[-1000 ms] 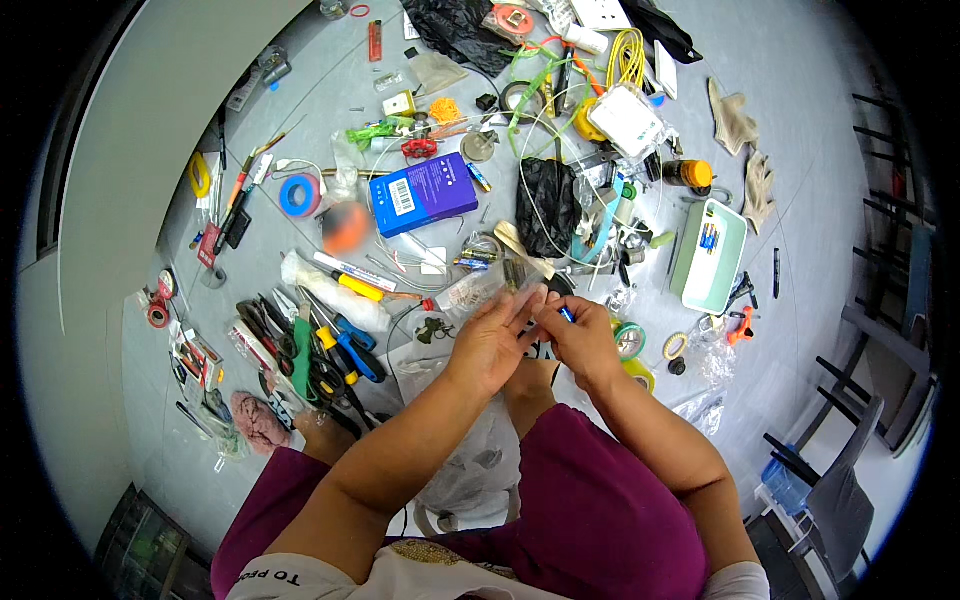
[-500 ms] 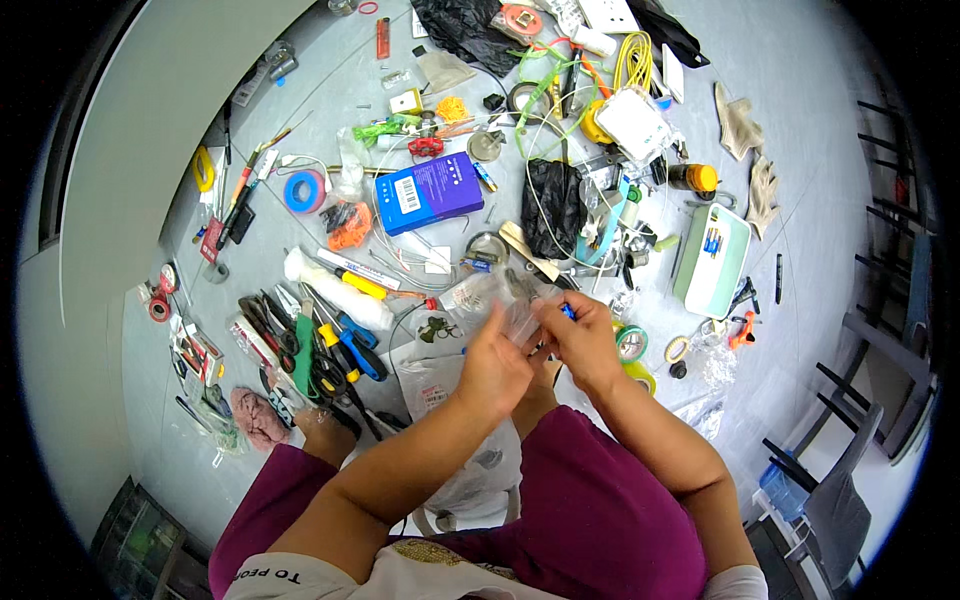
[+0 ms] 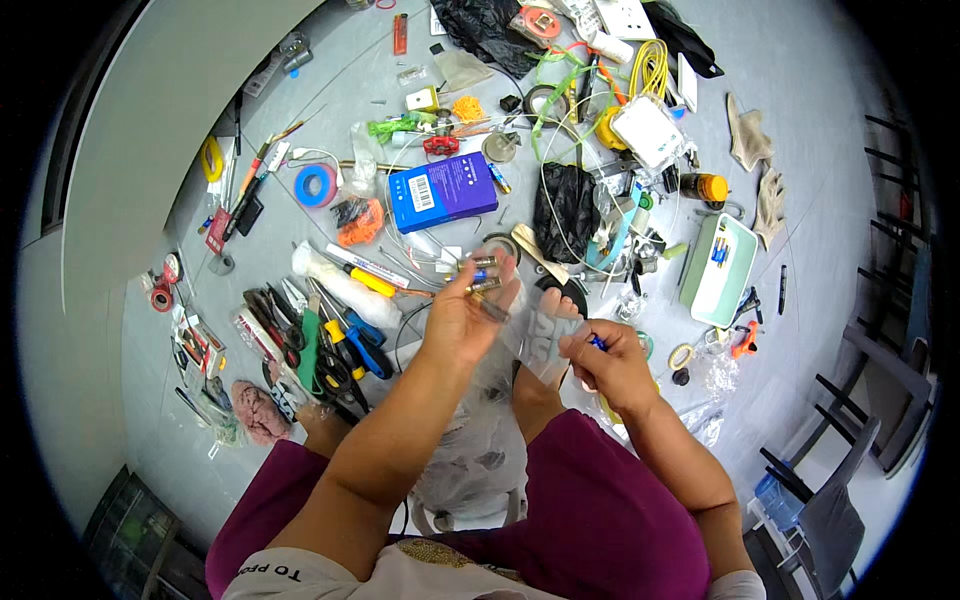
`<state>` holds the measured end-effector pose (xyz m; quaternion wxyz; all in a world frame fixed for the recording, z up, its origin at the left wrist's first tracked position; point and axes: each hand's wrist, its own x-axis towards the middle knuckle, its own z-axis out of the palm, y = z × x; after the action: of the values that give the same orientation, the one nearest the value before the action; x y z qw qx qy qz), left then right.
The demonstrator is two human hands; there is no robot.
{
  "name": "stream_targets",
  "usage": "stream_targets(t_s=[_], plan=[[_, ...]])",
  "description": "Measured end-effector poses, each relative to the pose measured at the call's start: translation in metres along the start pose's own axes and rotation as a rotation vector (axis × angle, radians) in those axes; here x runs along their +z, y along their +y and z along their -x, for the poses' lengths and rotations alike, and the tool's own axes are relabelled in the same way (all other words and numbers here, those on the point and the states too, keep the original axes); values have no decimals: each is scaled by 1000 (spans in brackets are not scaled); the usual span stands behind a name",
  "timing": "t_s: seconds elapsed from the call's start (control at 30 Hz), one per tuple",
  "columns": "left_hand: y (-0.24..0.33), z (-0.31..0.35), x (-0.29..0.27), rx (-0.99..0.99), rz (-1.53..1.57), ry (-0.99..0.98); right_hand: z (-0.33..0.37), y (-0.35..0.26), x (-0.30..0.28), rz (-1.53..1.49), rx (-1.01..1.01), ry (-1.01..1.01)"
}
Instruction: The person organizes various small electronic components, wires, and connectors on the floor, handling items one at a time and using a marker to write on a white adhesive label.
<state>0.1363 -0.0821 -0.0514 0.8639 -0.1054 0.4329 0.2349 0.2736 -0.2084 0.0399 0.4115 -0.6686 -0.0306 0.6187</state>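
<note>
Several small cylindrical batteries [image 3: 483, 275] lie across the fingers of my left hand [image 3: 458, 320], which is turned partly palm up and curls around them. To its right, my right hand [image 3: 615, 365] pinches a clear plastic bag [image 3: 543, 340] with pale printing. A blue-ended piece [image 3: 598, 343], possibly another battery, shows between the right fingers; most of it is hidden. The bag hangs between my hands, above my bare foot [image 3: 535, 395]. Below it, a crumpled translucent bag [image 3: 465, 460] lies between my legs.
A pale green tray [image 3: 690, 285] holding several batteries stands at the right, near work gloves [image 3: 770, 205]. Pliers and screwdrivers [image 3: 345, 345] lie at the left. Beyond my hands are a blue-purple box [image 3: 440, 192], a black plastic bag [image 3: 565, 210] and blue tape [image 3: 315, 186].
My hands have moved apart. The left has drawn left and turned up, showing batteries in it; the right has moved slightly right and down with the clear bag.
</note>
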Motion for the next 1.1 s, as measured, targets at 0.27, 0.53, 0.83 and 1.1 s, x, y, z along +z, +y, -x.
stream_targets(t_s=[0.27, 0.53, 0.83, 1.1], plan=[[18, -3, -4, -40, 5, -38, -10, 1, -3, -91, -9, 92], [3, 2, -17, -13, 230, -69, -7, -2, -3, -88, 20, 37], [-5, 4, -18, 17, 59, -42, -5, -1, -2, -202, 57, -51], [-6, -4, -25, -160, -33, -48, -6, -2, -1, -231, 97, -117]])
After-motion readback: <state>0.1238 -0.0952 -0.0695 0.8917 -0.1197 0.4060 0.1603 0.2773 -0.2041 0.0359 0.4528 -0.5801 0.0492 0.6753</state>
